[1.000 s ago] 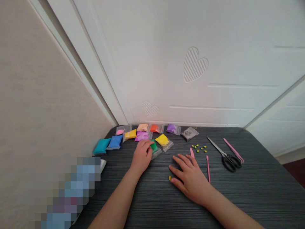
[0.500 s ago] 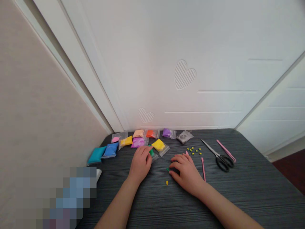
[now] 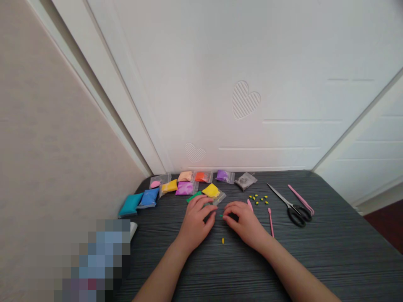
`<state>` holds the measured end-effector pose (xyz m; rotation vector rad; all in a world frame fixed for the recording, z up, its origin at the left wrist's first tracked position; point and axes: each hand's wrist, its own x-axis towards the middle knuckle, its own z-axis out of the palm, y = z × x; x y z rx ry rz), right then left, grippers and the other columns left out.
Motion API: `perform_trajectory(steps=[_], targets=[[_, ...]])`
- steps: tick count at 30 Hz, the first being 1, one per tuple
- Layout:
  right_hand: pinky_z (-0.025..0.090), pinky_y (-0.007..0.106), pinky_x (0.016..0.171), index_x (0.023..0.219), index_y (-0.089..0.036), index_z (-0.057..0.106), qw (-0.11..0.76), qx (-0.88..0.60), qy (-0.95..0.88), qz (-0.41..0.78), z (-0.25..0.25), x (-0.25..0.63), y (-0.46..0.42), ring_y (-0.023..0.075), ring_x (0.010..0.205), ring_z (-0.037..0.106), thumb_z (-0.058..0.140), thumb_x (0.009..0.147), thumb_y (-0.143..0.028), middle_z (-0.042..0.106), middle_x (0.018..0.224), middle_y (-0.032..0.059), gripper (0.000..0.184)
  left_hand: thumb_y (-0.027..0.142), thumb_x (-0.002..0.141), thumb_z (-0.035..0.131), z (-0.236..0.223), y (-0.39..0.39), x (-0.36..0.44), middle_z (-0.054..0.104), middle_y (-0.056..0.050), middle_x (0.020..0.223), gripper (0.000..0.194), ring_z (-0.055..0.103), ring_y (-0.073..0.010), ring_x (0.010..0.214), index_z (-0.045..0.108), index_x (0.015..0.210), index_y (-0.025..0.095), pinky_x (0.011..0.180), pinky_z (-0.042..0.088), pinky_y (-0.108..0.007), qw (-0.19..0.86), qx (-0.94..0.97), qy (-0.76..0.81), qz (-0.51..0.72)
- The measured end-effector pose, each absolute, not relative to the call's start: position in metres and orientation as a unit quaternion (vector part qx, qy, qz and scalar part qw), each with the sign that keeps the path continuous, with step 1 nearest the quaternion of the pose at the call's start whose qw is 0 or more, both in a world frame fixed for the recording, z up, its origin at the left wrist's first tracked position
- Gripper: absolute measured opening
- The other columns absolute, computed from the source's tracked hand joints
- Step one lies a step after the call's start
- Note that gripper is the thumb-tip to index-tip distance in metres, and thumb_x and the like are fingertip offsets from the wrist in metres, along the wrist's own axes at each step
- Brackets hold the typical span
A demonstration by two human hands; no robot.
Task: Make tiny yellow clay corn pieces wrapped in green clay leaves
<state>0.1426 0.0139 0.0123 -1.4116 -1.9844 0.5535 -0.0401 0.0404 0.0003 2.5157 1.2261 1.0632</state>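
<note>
My left hand (image 3: 195, 219) lies on the dark table (image 3: 315, 251), its fingers curled over the near end of a green clay bag (image 3: 193, 196). My right hand (image 3: 244, 222) faces it, fingers bent in a pinch. A tiny green clay piece (image 3: 221, 215) sits at its fingertips, in the gap between the two hands. A small yellow clay bit (image 3: 223, 240) lies on the table just in front of them. A yellow clay bag (image 3: 210, 190) touches the green one.
Several clay bags line the back edge, from teal (image 3: 129, 204) and blue (image 3: 147, 197) to purple (image 3: 223, 175) and grey (image 3: 245, 180). Right of my hands lie yellow clay bits (image 3: 258, 199), pink tools (image 3: 270, 218), black scissors (image 3: 294, 208) and pink tweezers (image 3: 301, 199). A white door stands behind.
My right hand went from flat to pinching and a green bit appeared at its fingertips. My left hand came toward the right hand, off the green bag's middle.
</note>
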Motion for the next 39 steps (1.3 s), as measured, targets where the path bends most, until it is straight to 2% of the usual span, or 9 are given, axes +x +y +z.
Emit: perform_trajectory(steps=[7, 11, 16, 20, 25, 34, 39], targets=[[0.026, 0.039, 0.094, 0.079, -0.023, 0.06, 0.321, -0.549, -0.741, 0.215, 0.012, 0.149, 0.009, 0.0143, 0.086, 0.055, 0.053, 0.08, -0.025, 0.063, 0.087, -0.0011, 0.008, 0.023, 0.076, 0.055, 0.004, 0.034, -0.034, 0.056, -0.004, 0.11, 0.019, 0.04, -0.0229, 0.111, 0.062, 0.094, 0.026, 0.095, 0.036, -0.044, 0.087, 0.862, 0.382, 0.321], [0.035, 0.033, 0.085, 0.08, -0.022, 0.061, 0.305, -0.536, -0.757, 0.216, 0.009, 0.149, 0.008, 0.0137, 0.085, 0.055, 0.052, 0.08, -0.025, 0.063, 0.086, 0.0001, 0.009, 0.024, 0.077, 0.056, 0.0, 0.036, -0.032, 0.058, -0.003, 0.107, 0.017, 0.041, -0.0215, 0.11, 0.064, 0.092, 0.027, 0.096, 0.036, -0.041, 0.078, 0.865, 0.375, 0.323], [0.037, 0.032, 0.081, 0.081, -0.023, 0.06, 0.284, -0.533, -0.764, 0.229, 0.001, 0.151, 0.008, 0.0146, 0.086, 0.055, 0.052, 0.08, -0.026, 0.063, 0.086, -0.0007, 0.009, 0.025, 0.076, 0.057, -0.005, 0.037, -0.033, 0.058, -0.001, 0.106, 0.014, 0.041, -0.0197, 0.11, 0.065, 0.087, 0.026, 0.097, 0.034, -0.039, 0.078, 0.872, 0.379, 0.301], [0.026, 0.043, 0.093, 0.08, -0.023, 0.061, 0.248, -0.546, -0.781, 0.176, -0.005, 0.154, 0.009, 0.0192, 0.091, 0.053, 0.052, 0.08, -0.027, 0.063, 0.091, 0.0003, 0.009, 0.028, 0.076, 0.057, -0.008, 0.037, -0.031, 0.057, -0.001, 0.108, 0.015, 0.04, -0.0209, 0.112, 0.065, 0.089, 0.027, 0.097, 0.033, -0.042, 0.079, 0.88, 0.381, 0.271], [0.02, 0.045, 0.096, 0.079, -0.024, 0.06, 0.238, -0.545, -0.785, 0.173, -0.007, 0.154, 0.008, 0.018, 0.089, 0.054, 0.052, 0.08, -0.028, 0.062, 0.09, -0.0026, 0.009, 0.03, 0.077, 0.055, -0.009, 0.038, -0.03, 0.058, 0.001, 0.106, 0.014, 0.04, -0.0222, 0.113, 0.065, 0.086, 0.027, 0.095, 0.035, -0.043, 0.083, 0.882, 0.394, 0.245], [0.024, 0.042, 0.094, 0.08, -0.022, 0.06, 0.258, -0.541, -0.78, 0.18, -0.002, 0.156, 0.008, 0.0179, 0.089, 0.054, 0.052, 0.08, -0.026, 0.064, 0.091, -0.0004, 0.009, 0.024, 0.073, 0.062, -0.01, 0.039, -0.028, 0.061, -0.001, 0.102, 0.014, 0.044, -0.0197, 0.108, 0.065, 0.086, 0.025, 0.094, 0.037, -0.04, 0.078, 0.88, 0.367, 0.29], [0.029, 0.038, 0.091, 0.079, -0.023, 0.06, 0.267, -0.539, -0.774, 0.195, -0.002, 0.156, 0.009, 0.0163, 0.087, 0.054, 0.053, 0.079, -0.026, 0.064, 0.089, -0.0023, 0.008, 0.023, 0.074, 0.06, -0.009, 0.038, -0.026, 0.061, -0.001, 0.1, 0.012, 0.045, -0.0194, 0.107, 0.065, 0.084, 0.023, 0.094, 0.037, -0.039, 0.087, 0.881, 0.365, 0.286]])
